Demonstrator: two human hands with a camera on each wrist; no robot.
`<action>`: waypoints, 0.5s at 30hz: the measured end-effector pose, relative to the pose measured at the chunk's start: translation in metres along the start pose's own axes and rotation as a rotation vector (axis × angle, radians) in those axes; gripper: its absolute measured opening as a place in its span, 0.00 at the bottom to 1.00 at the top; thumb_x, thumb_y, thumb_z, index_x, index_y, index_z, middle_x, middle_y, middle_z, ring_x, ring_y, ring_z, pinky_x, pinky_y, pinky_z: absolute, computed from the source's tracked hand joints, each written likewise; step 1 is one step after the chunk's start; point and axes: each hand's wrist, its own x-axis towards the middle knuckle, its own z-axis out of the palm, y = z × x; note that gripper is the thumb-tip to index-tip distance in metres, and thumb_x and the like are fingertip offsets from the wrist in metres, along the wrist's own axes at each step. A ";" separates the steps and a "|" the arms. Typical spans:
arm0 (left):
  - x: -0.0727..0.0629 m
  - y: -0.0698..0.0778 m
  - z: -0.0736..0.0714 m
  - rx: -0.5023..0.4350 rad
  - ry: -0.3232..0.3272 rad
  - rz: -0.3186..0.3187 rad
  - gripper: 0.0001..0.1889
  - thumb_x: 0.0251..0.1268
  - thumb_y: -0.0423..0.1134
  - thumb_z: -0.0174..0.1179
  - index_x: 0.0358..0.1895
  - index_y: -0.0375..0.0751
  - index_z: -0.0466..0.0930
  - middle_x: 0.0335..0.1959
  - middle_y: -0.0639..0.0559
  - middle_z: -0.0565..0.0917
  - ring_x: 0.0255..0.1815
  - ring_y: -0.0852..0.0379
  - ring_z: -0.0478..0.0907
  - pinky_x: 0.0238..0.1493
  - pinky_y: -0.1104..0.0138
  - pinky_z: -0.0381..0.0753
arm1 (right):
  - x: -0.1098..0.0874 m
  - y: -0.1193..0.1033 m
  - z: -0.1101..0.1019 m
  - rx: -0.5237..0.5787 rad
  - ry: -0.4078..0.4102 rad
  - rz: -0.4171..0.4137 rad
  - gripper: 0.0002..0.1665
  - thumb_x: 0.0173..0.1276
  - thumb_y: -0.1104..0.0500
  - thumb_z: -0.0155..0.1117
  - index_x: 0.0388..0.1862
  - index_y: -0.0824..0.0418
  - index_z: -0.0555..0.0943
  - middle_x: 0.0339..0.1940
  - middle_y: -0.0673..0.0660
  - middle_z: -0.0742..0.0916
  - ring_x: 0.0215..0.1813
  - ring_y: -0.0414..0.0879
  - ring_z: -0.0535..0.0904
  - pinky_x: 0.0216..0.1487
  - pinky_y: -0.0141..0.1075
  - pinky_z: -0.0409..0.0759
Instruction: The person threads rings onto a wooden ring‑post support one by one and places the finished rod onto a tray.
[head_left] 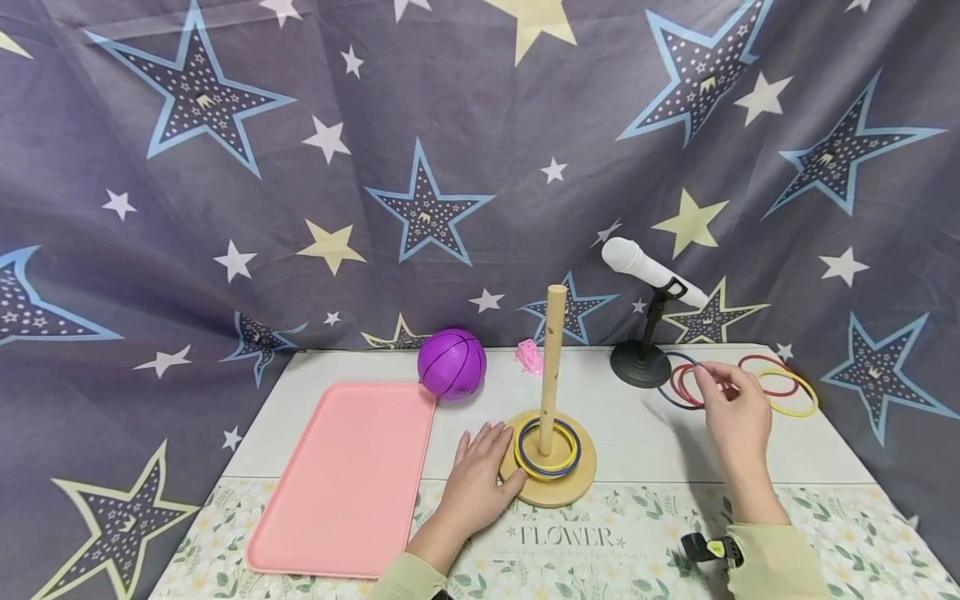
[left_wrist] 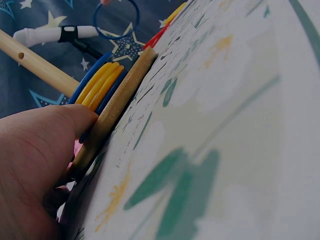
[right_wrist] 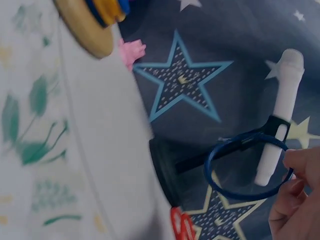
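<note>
My right hand [head_left: 737, 417] pinches a blue ring [right_wrist: 214, 182] between thumb and fingertips at the table's right. In the right wrist view this ring hangs in front of the microphone. My left hand [head_left: 480, 483] rests at the left edge of the round wooden base [head_left: 551, 498] of a ring-toss stand. Its thumb lies on the base and its fingers extend along the side. From the base rises an upright wooden peg [head_left: 553, 358], with several yellow and blue rings [left_wrist: 100, 85] stacked round its foot. Red rings [head_left: 681, 383] lie behind the right hand, partly hidden by it.
A white microphone [head_left: 652, 268] stands on a black stand [head_left: 640, 364] at the back right. A yellow ring [head_left: 806, 400] lies right of the hand. At left are a pink tray [head_left: 345, 483] and a purple ball [head_left: 452, 364]. A small pink object [head_left: 529, 357] lies behind the peg.
</note>
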 end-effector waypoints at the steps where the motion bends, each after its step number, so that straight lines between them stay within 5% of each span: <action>1: 0.000 0.000 0.000 0.003 -0.003 -0.004 0.37 0.76 0.49 0.66 0.81 0.32 0.72 0.83 0.35 0.71 0.86 0.35 0.62 0.87 0.36 0.47 | 0.000 -0.004 -0.001 0.013 -0.003 -0.002 0.18 0.80 0.50 0.73 0.56 0.62 0.92 0.42 0.52 0.82 0.38 0.36 0.74 0.38 0.24 0.71; 15: 0.001 -0.002 0.002 -0.001 -0.007 -0.012 0.37 0.76 0.49 0.66 0.81 0.34 0.72 0.83 0.36 0.71 0.87 0.36 0.61 0.88 0.37 0.45 | -0.010 -0.059 -0.014 0.214 -0.037 0.021 0.18 0.78 0.49 0.76 0.59 0.58 0.93 0.45 0.38 0.87 0.36 0.38 0.79 0.28 0.26 0.72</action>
